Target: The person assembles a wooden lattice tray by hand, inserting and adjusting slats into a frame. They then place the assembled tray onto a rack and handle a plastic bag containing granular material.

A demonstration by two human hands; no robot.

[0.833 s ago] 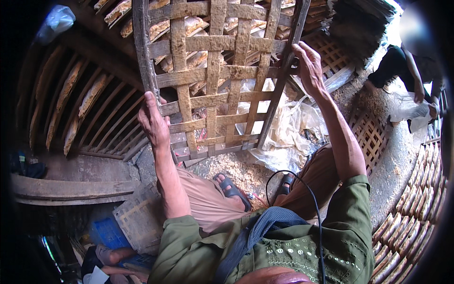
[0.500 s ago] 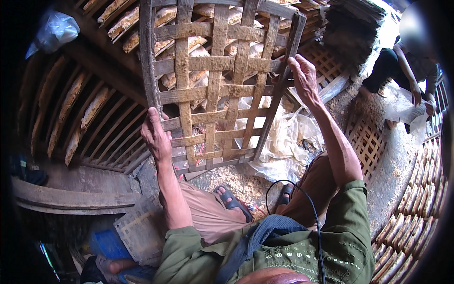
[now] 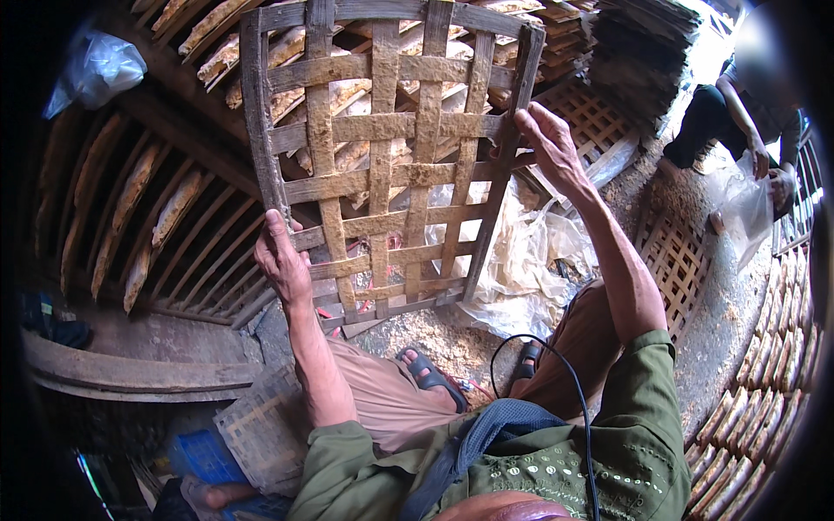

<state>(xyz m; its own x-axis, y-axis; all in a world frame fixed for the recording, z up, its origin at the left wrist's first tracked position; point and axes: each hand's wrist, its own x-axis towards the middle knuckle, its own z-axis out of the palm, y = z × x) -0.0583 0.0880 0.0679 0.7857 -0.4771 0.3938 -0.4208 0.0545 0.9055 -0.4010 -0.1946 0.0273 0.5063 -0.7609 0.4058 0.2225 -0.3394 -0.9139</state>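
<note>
In front of me I hold up a woven slatted tray (image 3: 380, 165), a wooden frame crossed by flat strips that are crusted with tan residue. Its open weave carries nothing that I can see. My left hand (image 3: 284, 263) grips the lower part of the left side rail, thumb pointing up along it. Higher on the opposite rail, my right hand (image 3: 549, 149) is closed round the frame with its fingers partly behind the wood. Through the gaps show several long, rough, whitish-tan pieces (image 3: 287, 49) on the racks behind.
Slanted racks (image 3: 137, 195) hold similar pieces on the left. Crumpled clear plastic sheeting (image 3: 534, 260) lies beyond my knees. Another woven tray (image 3: 673, 260) rests on the crumb-strewn floor. At the upper right a person crouches with a plastic bag (image 3: 740, 204). Filled trays (image 3: 738, 425) stand at lower right.
The tray has shifted slightly left with both my hands still gripping it. At the upper right the other person's hands and plastic bag have moved a little.
</note>
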